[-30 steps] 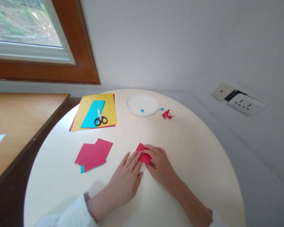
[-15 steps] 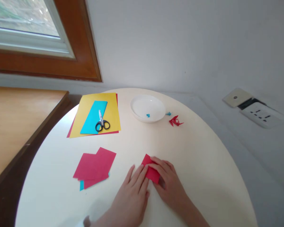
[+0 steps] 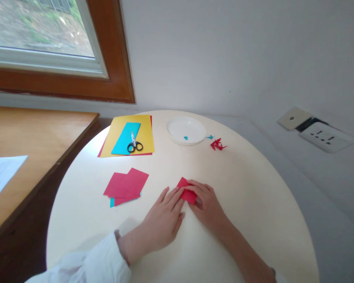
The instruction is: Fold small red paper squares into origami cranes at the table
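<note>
A small folded piece of red paper (image 3: 190, 196) lies on the round white table (image 3: 247, 220), in front of me. My left hand (image 3: 162, 220) rests flat, its fingers stretched out and the fingertips on the paper's left edge. My right hand (image 3: 209, 206) curls round the right side of the same paper, fingers on top and thumb near the lower edge. The fingers cover parts of the paper, so its exact folds are hidden. To the left lie several loose red paper squares (image 3: 126, 184), with blue paper (image 3: 112, 202) peeking out underneath.
Black-handled scissors (image 3: 135, 145) lie on a blue paper strip (image 3: 120, 141) over yellow paper (image 3: 147, 137). A white dish (image 3: 177, 137) holds a small blue paper piece (image 3: 185, 138). Beside it are a tiny blue folded piece (image 3: 210, 137) and red folded paper pieces (image 3: 217, 144). A wooden desk (image 3: 47, 133) stands left.
The camera view has shifted, so the table sits higher in the picture and more of both forearms shows. Both hands stay at the red paper, with little visible change in their hold.
</note>
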A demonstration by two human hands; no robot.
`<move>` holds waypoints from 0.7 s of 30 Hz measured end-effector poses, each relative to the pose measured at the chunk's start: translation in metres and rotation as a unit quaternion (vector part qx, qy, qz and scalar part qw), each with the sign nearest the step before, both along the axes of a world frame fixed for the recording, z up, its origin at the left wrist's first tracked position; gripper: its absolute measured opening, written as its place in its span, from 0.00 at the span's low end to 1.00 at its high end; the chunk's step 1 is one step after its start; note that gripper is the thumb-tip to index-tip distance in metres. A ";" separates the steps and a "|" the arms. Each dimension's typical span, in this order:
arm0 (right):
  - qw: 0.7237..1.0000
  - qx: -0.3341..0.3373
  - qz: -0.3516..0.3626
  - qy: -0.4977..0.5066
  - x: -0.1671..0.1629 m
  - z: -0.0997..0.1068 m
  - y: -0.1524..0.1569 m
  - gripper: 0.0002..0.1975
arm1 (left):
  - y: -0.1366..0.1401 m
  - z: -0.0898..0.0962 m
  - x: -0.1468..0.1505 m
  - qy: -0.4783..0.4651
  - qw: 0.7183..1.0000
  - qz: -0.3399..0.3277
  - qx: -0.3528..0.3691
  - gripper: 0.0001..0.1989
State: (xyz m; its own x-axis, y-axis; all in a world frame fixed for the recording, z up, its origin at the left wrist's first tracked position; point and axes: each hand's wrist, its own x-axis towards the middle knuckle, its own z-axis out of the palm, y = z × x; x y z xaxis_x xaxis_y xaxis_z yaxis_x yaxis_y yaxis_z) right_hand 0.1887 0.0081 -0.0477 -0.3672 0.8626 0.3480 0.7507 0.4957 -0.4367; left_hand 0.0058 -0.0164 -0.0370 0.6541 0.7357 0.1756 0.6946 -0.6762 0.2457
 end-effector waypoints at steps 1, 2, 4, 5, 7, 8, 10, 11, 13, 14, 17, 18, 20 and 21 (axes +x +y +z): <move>1.000 0.001 -0.003 0.002 0.000 -0.001 0.000 0.18 | 0.000 0.000 0.000 -0.001 1.000 0.000 0.001 0.21; 1.000 0.002 -0.006 0.003 0.001 -0.002 0.001 0.19 | 0.000 0.000 0.000 0.000 1.000 -0.001 0.001 0.21; 1.000 0.003 -0.006 0.005 0.001 -0.004 0.001 0.18 | 0.000 0.002 0.000 0.004 1.000 -0.002 -0.006 0.21; 1.000 0.003 -0.004 0.005 0.001 -0.005 0.002 0.19 | 0.000 0.003 0.000 0.008 1.000 -0.002 -0.012 0.22; 1.000 0.002 -0.001 0.007 0.002 -0.005 0.002 0.19 | 0.000 0.004 0.000 0.013 1.000 -0.003 -0.020 0.22; 1.000 0.003 0.000 0.007 0.002 -0.005 0.002 0.19 | 0.000 0.005 0.000 0.011 1.000 -0.004 -0.020 0.22; 1.000 0.005 -0.003 0.010 0.002 -0.005 0.002 0.19 | 0.000 0.006 -0.001 0.001 1.000 -0.005 -0.018 0.21; 1.000 0.006 -0.004 0.012 0.002 -0.005 0.002 0.19 | 0.000 0.006 -0.001 -0.003 1.000 -0.006 -0.018 0.21; 1.000 0.008 -0.007 0.013 0.001 -0.005 0.002 0.18 | -0.001 0.007 -0.001 -0.003 1.000 -0.005 -0.022 0.22; 1.000 0.008 -0.007 0.014 0.001 -0.006 0.002 0.18 | -0.001 0.008 -0.002 -0.001 1.000 -0.003 -0.025 0.22; 1.000 0.010 -0.006 0.014 0.001 -0.006 0.002 0.18 | -0.001 0.009 -0.002 -0.002 1.000 -0.001 -0.026 0.21; 1.000 0.009 -0.007 0.014 0.002 -0.006 0.002 0.18 | -0.001 0.009 -0.002 -0.003 1.000 -0.002 -0.026 0.21; 1.000 0.009 -0.007 0.011 0.002 -0.006 0.001 0.18 | -0.001 0.009 -0.002 0.000 1.000 -0.004 -0.027 0.21; 1.000 0.010 -0.008 0.010 0.001 -0.005 0.001 0.17 | -0.001 0.009 -0.002 0.002 1.000 -0.004 -0.028 0.21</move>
State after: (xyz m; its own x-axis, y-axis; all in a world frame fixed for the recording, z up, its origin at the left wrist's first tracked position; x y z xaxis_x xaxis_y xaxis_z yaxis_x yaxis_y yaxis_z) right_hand 0.1901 0.0093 -0.0531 -0.3468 0.8608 0.3726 0.7495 0.4932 -0.4416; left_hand 0.0041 -0.0171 -0.0278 0.6613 0.7386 0.1312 0.6897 -0.6674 0.2809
